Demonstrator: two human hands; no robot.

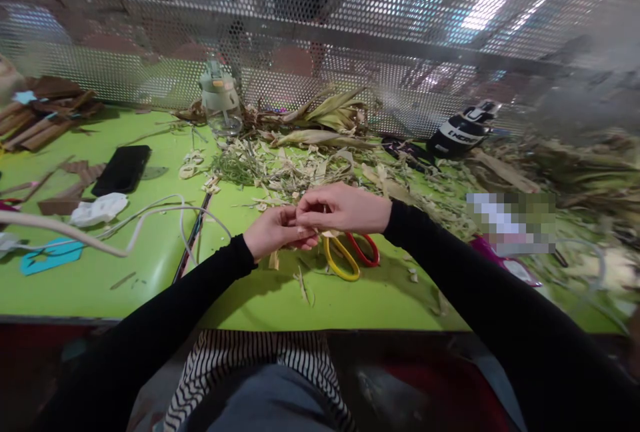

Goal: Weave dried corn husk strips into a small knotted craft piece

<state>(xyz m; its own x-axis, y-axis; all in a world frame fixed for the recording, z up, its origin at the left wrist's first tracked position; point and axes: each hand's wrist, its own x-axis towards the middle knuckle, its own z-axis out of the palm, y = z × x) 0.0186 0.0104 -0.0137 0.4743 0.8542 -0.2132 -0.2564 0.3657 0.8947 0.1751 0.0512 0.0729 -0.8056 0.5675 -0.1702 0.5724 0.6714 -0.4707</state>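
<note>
My left hand and my right hand meet above the green table, fingertips touching. Both are closed in a pinch. Between and under the fingers a bit of pale material shows, too small and covered to name. Just below my right hand lie scissors with one yellow handle and one red handle; their blades are hidden. Behind the hands spreads a heap of pale and green plant shreds. A few thin strips lie in front of the hands.
Left: a black phone, white cables, a blue tag and brown rolls. Back: a clear bottle, dried husks, a black bottle and a perforated metal screen. Right: a purple packet.
</note>
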